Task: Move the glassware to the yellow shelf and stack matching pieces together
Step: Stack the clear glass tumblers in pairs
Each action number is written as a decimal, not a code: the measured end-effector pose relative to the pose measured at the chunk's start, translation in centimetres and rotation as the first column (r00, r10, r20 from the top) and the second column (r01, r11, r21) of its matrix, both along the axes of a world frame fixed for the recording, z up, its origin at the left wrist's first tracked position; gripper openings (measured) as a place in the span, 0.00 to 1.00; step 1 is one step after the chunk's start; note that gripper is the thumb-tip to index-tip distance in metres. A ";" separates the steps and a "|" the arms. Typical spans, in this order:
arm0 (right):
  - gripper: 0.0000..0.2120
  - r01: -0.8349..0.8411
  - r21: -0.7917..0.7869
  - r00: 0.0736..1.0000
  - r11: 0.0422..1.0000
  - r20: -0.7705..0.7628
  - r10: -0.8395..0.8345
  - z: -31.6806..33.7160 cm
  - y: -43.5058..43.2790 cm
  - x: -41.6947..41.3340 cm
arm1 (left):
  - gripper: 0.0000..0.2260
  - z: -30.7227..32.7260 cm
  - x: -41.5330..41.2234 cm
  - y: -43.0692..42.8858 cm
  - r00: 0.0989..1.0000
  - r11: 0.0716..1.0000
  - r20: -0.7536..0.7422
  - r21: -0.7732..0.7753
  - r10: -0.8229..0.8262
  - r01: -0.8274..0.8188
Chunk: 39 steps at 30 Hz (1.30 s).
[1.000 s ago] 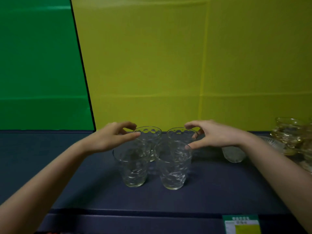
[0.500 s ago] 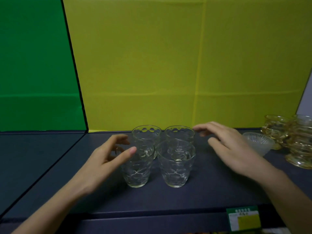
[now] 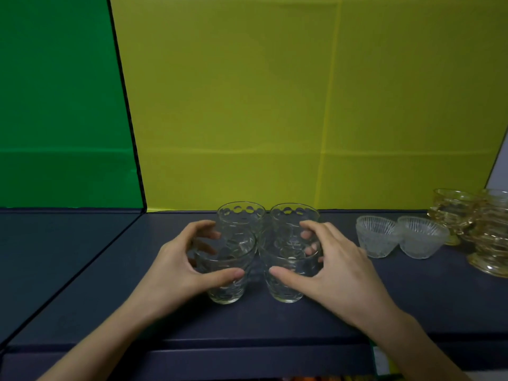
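Observation:
Several clear patterned tumblers stand in a tight square on the dark shelf floor (image 3: 357,312) before the yellow back wall. My left hand (image 3: 176,273) wraps the front left tumbler (image 3: 226,290), thumb on its near side and fingers behind. My right hand (image 3: 338,270) wraps the front right tumbler (image 3: 286,287) the same way. Both front glasses rest on the shelf. Behind them stand the back left tumbler (image 3: 240,218) and the back right tumbler (image 3: 292,215), untouched.
Two small ribbed clear bowls (image 3: 375,239) (image 3: 422,240) sit to the right. Amber glass cups (image 3: 453,213) (image 3: 492,243) crowd the far right edge. A black divider (image 3: 129,111) separates the green compartment on the left. A label (image 3: 383,361) is on the shelf's front lip.
Both hands have come back from the rear tumblers and closed around the two front tumblers. The view has shifted right, bringing a second bowl into sight.

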State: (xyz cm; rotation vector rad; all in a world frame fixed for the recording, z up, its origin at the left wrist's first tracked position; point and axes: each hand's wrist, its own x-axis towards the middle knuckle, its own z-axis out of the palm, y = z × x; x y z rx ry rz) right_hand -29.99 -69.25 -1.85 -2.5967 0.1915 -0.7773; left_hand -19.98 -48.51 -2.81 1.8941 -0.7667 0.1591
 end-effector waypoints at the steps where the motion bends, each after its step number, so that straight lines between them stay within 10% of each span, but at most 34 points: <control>1: 0.43 -0.014 0.033 1.000 0.999 0.007 0.014 0.1 0.0 0.0 | 0.43 0.1 0.0 0.1 1.000 1.000 -0.002 -0.006 0.001 -0.001; 18: 0.48 -0.041 0.164 0.955 0.986 0.296 -0.009 9.3 -4.3 3.3 | 0.44 9.7 2.6 -3.7 0.984 0.978 0.165 -0.206 0.073 -0.038; 39: 0.42 -0.001 0.197 0.995 0.980 0.101 -0.019 4.1 -4.8 6.9 | 0.44 4.2 6.1 -6.2 0.987 0.990 0.093 -0.069 0.129 -0.123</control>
